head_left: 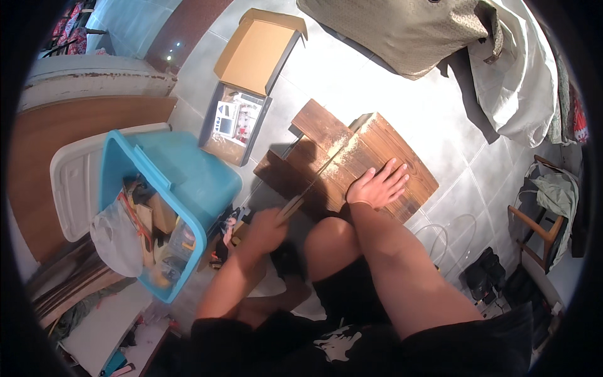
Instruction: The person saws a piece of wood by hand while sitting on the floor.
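- The left hand [267, 227] is clenched around the handle of a hand saw [314, 181]; its blade lies in a sawdust-lined cut across the wooden board [352, 166].
- The right hand [379, 186] lies flat and released on the board, just right of the cut.
- The board rests on the tiled floor [433, 119], right of the blue bin [182, 182].
- Risk: the board appears unclamped; it may shift and bind the blade.
- Risk: the blade may jump toward the right hand's fingers [396, 171].

Blue bin [188, 176] crowds the left hand [267, 229]; open tile floor [402, 107] lies beyond the wooden board [383, 151].
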Motion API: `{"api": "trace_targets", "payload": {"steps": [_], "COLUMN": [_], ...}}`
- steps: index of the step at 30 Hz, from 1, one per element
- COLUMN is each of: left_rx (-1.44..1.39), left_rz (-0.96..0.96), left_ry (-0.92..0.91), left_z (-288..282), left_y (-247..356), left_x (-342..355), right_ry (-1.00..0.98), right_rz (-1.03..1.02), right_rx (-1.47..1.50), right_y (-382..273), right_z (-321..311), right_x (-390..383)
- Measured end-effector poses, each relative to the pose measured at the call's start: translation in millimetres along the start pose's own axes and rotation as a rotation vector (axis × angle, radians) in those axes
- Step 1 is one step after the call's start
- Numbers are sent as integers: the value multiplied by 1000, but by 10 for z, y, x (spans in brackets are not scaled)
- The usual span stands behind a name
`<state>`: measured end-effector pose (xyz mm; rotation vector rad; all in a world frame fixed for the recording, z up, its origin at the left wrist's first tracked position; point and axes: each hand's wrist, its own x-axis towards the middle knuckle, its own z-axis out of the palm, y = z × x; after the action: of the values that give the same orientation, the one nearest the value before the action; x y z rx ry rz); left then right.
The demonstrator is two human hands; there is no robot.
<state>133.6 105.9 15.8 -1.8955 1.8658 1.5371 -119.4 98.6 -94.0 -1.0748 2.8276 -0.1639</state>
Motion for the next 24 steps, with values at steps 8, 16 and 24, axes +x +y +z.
{"api": "trace_targets", "payload": {"steps": [8,16,24], "left_rx": [-34,-51,-26], "left_rz": [-52,-3,-70], "left_ry": [116,43,142], "left_z": [199,42,216], "left_y": [137,-136,360], "left_x": [303,-272,399], "right_ry": [8,71,15], "right_rz": [-38,-34,-38], "right_rx": [-5,-64,-13], "right_y": [-175,-33,-107], "right_z": [40,-25,11], "right_x": [-57,64,-22]}}
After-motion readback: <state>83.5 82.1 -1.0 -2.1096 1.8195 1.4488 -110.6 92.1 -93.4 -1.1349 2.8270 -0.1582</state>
